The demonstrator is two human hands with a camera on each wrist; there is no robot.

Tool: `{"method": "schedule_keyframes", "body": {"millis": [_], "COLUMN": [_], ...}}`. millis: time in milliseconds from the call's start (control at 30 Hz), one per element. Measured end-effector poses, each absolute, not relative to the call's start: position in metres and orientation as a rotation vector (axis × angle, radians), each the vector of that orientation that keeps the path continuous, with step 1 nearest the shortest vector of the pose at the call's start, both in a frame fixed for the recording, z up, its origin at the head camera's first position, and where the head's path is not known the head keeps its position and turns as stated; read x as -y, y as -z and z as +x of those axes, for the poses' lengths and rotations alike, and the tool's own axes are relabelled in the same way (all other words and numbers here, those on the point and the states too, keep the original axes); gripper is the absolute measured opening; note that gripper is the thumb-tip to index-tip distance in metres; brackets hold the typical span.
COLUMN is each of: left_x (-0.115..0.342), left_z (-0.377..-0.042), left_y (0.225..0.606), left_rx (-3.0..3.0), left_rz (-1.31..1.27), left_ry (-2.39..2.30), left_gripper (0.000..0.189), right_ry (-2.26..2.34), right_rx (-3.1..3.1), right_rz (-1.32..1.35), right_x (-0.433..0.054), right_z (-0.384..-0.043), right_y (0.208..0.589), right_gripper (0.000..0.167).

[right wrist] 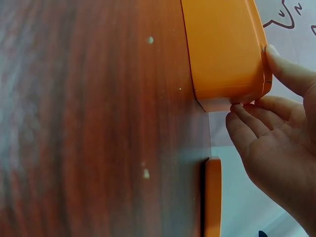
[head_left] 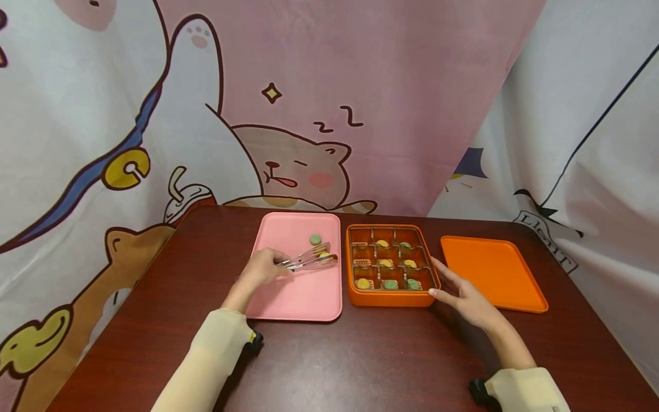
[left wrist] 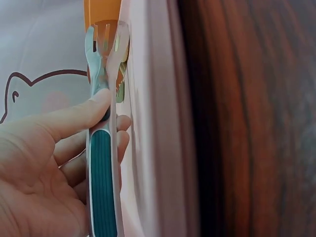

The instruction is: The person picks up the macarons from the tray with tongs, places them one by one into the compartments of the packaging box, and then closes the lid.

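brown table (head_left: 329,366), left hand (head_left: 261,266) holding tongs (left wrist: 102,182)

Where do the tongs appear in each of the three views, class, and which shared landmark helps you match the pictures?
Head: the tongs lie just below the picture's middle, over the pink tray, in the left hand.
Left wrist: the tongs run up the picture, left of centre.
Right wrist: not in it.
Shared landmark: the dark table, at the right in left wrist and the left in right wrist.
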State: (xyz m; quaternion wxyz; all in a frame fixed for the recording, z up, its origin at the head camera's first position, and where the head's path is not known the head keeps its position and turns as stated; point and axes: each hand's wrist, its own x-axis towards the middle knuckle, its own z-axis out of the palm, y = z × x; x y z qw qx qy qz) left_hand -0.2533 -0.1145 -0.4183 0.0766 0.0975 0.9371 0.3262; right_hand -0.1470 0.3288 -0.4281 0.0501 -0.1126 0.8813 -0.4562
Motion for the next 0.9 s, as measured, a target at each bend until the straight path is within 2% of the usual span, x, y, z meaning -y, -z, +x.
{"method": "schedule_keyframes", "body": {"millis": [233, 900], "left_x": [0.1131, 0.1171], "left_z": [-0.2589, -0.2564], "left_y": [0.4143, 0.4174], "left_rx": [-2.831, -2.812], "left_rz": [0.238, 0.237], "left_ry": [-0.937, -0.963], "left_gripper": [0.022, 0.023], "right_ry": [1.366, 1.351], "right_rx": [-2.708, -2.706], "right_rz": [-0.34, -0.307], "right_x": [-0.3295, -0.3278], "right_z": [-0.1487, -0.146], "right_y": [0.4262, 0.4261], "right_gripper": [0.075, 0.076]}}
